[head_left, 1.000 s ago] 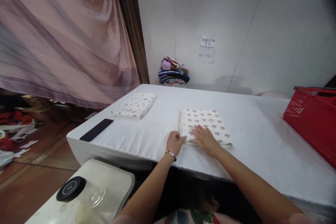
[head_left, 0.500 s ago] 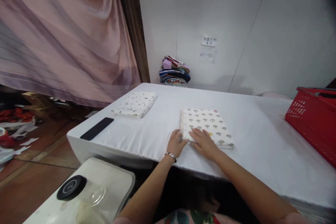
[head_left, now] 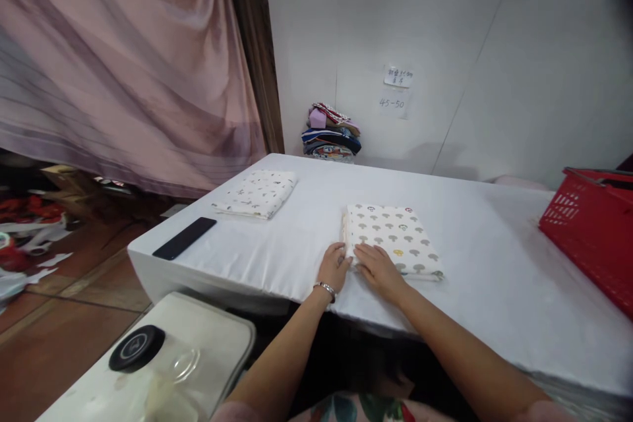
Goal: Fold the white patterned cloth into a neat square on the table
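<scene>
A folded white cloth [head_left: 395, 237] printed with grey mushrooms lies flat on the white-covered table in front of me. At its near left corner my left hand [head_left: 332, 269], with a bracelet at the wrist, is closed on the layered edge, thumb and fingers bent around it. My right hand [head_left: 383, 271] rests beside it on the near edge, fingers stretched flat over the cloth and pointing toward the same corner. Farther left lies a second folded white cloth [head_left: 262, 193] with a small dark print, apart from both hands.
A black phone [head_left: 184, 238] lies at the table's left edge. At the right stands a red plastic basket [head_left: 588, 231]. Several folded fabrics [head_left: 330, 135] are piled behind the table by the wall. A cream surface with a round black object [head_left: 137, 348] is at lower left.
My right hand has slid left along the cloth's near edge, closer to my left hand, uncovering a yellow mushroom print. The view has shifted slightly.
</scene>
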{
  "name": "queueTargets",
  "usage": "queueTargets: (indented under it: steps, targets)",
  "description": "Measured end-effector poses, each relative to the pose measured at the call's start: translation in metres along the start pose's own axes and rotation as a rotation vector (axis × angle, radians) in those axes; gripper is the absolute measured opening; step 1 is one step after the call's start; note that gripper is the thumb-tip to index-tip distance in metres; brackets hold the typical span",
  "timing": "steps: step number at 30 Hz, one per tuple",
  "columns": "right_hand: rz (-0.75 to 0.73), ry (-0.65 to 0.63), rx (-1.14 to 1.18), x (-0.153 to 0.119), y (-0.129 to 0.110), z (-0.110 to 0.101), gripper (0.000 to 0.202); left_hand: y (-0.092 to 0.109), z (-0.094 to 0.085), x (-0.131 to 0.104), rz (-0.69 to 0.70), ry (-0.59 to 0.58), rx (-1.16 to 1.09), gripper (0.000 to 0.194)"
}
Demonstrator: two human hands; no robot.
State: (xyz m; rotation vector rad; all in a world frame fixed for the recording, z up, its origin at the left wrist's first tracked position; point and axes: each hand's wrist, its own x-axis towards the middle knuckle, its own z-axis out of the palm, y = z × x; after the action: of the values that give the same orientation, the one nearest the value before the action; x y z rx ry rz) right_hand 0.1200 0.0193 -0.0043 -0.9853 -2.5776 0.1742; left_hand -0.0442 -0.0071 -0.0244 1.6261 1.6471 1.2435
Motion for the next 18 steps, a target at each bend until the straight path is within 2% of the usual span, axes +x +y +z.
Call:
queueTargets:
  steps: [3, 7, 11, 14, 18]
  targets:
    - [-0.004, -0.017, -0.008, -0.001, -0.001, 0.000, 0.043, 0.002, -0.001, -0.001, 0.002, -0.005, 0.035, 0.013]
    - [0.011, -0.024, 0.010, -0.002, -0.001, 0.001, 0.043, 0.003, -0.002, -0.001, -0.060, -0.005, 0.060, 0.015]
    - [0.044, 0.004, 0.099, 0.003, -0.001, -0.003, 0.039, 0.001, 0.000, -0.001, -0.060, 0.009, 0.083, 0.016]
    - [0.039, 0.041, 0.159, 0.016, 0.003, -0.012, 0.034, 0.000, 0.001, -0.001, -0.014, 0.012, 0.101, 0.019]
    - [0.035, 0.035, 0.092, 0.044, 0.015, -0.020, 0.028, -0.001, 0.002, -0.001, 0.006, 0.015, 0.084, 0.018]
